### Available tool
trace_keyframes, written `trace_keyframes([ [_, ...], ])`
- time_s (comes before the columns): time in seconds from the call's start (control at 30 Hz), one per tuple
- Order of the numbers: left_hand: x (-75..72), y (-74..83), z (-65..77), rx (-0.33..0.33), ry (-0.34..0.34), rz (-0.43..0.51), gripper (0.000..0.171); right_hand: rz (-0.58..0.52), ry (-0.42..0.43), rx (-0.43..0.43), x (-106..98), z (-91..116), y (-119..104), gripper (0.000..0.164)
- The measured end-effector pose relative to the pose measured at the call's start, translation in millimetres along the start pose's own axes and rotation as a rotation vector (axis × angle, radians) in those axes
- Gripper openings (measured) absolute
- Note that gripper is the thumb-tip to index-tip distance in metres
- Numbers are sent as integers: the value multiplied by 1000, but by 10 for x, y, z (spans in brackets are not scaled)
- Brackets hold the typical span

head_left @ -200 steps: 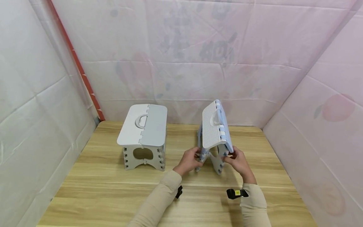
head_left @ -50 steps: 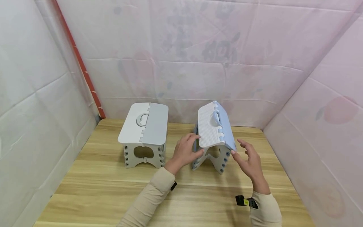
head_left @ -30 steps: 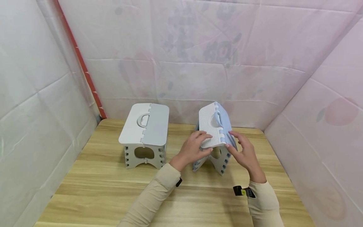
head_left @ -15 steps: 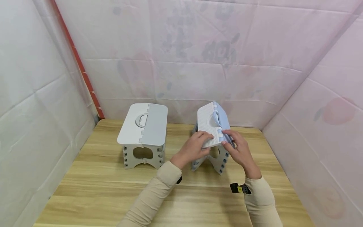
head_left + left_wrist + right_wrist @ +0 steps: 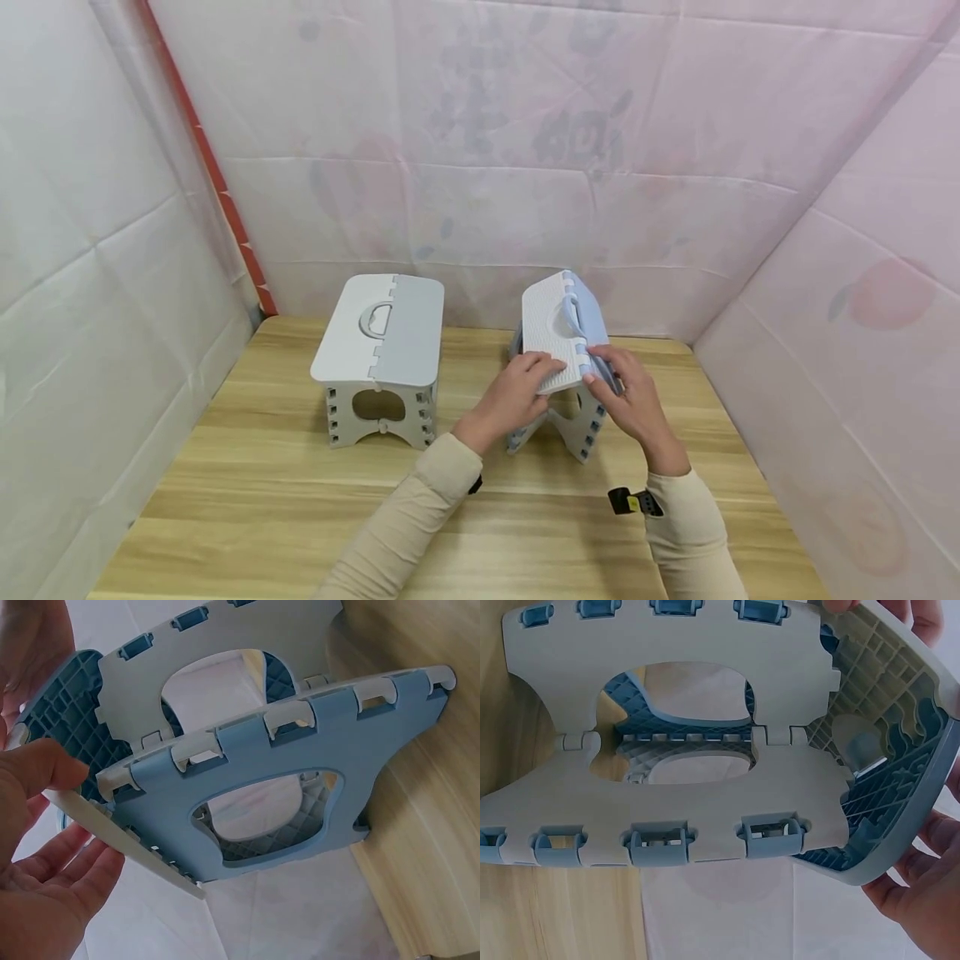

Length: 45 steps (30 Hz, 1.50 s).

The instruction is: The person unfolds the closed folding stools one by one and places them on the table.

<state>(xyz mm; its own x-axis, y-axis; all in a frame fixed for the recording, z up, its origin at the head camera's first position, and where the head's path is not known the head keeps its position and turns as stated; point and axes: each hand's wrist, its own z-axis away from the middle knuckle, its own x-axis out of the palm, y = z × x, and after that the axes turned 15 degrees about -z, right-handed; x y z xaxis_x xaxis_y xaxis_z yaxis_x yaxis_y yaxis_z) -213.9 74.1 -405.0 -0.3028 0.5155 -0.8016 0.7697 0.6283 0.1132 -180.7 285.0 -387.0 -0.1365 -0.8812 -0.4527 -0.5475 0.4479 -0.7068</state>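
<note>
A white-and-blue folding stool (image 5: 551, 321) stands on the table at the right, its hinged top bent into a ridge like a roof. At the near end of its white half, my left hand (image 5: 513, 396) grips the edge; the left wrist view puts the thumb (image 5: 56, 766) on the underside and the fingers outside. My right hand (image 5: 633, 400) holds the blue half, thumb at the front by the hinge and fingers over the top. In the right wrist view, the ribbed underside (image 5: 892, 772) and the spread legs (image 5: 675, 787) show.
A grey-and-white folding stool (image 5: 412, 325), its top flat, stands left of my hands. The wooden table (image 5: 285, 517) has its far edge close behind both stools. Pale cloth walls (image 5: 480, 208) enclose the back and sides.
Both hands have risen from the stool's legs to its top. The top's two halves stand less steeply than before. Over the last half second, almost nothing has moved.
</note>
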Motion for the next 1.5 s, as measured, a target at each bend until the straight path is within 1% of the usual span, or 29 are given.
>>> trace_keyframes([
  [0.13,-3,7,16,11,29,-5,46,17,-10,-31,-5,5,5,37],
  [0.27,-19,4,10,28,27,-9,46,35,-19,-56,-28,20,3,37],
  [0.43,-56,5,-7,44,4,-21,47,52,-35,-76,-55,28,-3,40],
  [0.63,-90,0,-14,40,-50,-38,48,73,-44,-85,-47,27,-22,40],
  [0.83,-106,9,0,43,-62,-69,46,98,-53,-132,-34,36,-34,39],
  [0.93,-108,16,3,46,-64,-83,45,105,-58,-130,-34,48,-30,39],
  [1.1,-119,25,4,47,-78,-96,44,143,-77,-97,-42,50,-43,40],
  [1.23,-130,27,0,64,-80,-125,45,174,-98,-80,-55,41,-64,40],
  [1.33,-138,30,-4,80,-74,-153,45,192,-113,-88,-68,30,-68,39],
  [1.5,-142,30,-8,95,-63,-172,44,212,-132,-112,-85,14,-60,39],
])
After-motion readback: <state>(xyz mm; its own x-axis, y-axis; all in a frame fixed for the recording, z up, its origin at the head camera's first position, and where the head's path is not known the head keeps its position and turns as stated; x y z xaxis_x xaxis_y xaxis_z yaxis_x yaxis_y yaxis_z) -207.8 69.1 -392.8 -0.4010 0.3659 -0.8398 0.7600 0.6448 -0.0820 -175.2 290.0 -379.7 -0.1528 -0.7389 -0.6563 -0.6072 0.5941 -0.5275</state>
